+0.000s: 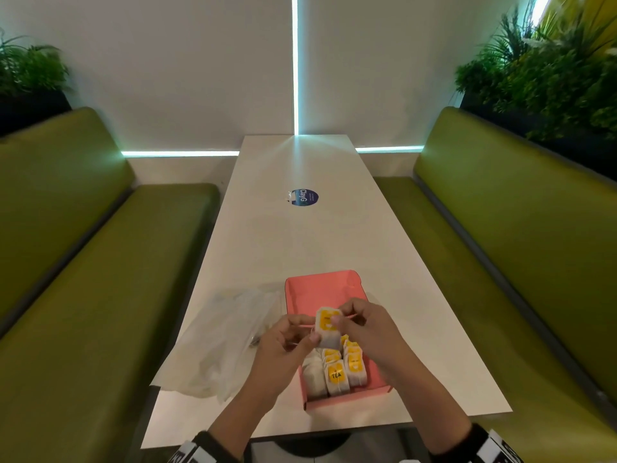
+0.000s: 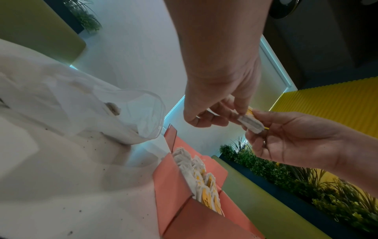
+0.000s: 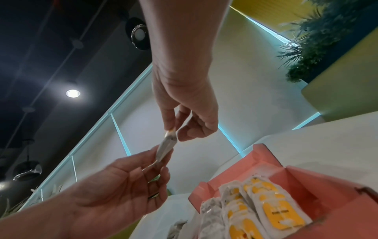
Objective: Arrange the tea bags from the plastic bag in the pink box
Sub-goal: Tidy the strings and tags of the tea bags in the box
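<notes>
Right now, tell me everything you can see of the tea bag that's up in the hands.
The held tea bag is a flat white paper pouch with a yellow label on its face; the print is too blurred to read. It is upright above the pink box, clear of the bags already packed there. The left hand pinches its lower left edge and the right hand its upper right. Edge-on in the wrist views it looks thin.

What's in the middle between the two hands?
A tea bag with a yellow label, pinched by the left hand and right hand above the pink box; the head view shows it best.
</notes>
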A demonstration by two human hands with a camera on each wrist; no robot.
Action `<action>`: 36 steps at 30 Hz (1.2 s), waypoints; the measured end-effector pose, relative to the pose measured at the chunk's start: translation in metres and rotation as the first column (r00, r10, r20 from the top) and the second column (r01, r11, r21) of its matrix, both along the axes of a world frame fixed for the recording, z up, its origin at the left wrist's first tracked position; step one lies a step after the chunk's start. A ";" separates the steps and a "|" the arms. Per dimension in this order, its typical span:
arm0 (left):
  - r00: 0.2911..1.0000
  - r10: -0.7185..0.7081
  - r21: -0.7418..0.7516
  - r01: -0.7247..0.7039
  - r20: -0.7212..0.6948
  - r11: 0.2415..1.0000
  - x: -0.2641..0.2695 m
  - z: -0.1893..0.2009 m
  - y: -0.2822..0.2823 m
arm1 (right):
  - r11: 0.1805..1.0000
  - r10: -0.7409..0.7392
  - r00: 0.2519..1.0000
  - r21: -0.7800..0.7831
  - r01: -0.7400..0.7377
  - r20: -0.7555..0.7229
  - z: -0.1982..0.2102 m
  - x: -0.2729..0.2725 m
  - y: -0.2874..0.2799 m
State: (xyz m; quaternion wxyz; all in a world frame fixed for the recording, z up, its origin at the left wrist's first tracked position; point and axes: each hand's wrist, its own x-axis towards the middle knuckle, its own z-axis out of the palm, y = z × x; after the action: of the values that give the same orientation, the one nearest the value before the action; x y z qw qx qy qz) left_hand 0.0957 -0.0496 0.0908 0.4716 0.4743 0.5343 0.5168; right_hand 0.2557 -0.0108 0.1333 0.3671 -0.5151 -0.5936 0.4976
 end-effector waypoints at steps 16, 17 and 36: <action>0.975 -0.031 0.175 0.070 -0.220 0.982 0.002 0.003 -0.003 | 0.996 -0.038 0.986 -0.089 0.023 -0.164 0.005 -0.009 -0.008; 0.975 -0.033 0.188 0.076 -0.221 0.979 0.002 0.002 -0.003 | 0.994 -0.054 0.978 -0.101 0.034 -0.199 0.005 -0.010 -0.008; 0.940 0.012 0.448 0.151 -0.342 0.881 0.006 0.004 -0.006 | 0.977 -0.065 0.905 -0.213 -0.029 -0.419 0.008 -0.013 -0.008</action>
State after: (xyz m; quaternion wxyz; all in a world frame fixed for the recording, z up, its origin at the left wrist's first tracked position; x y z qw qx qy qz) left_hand 0.1017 -0.0553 0.0945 0.2640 0.6738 0.4483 0.5247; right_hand 0.2432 -0.0193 0.1415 0.4342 -0.4367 -0.4377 0.6551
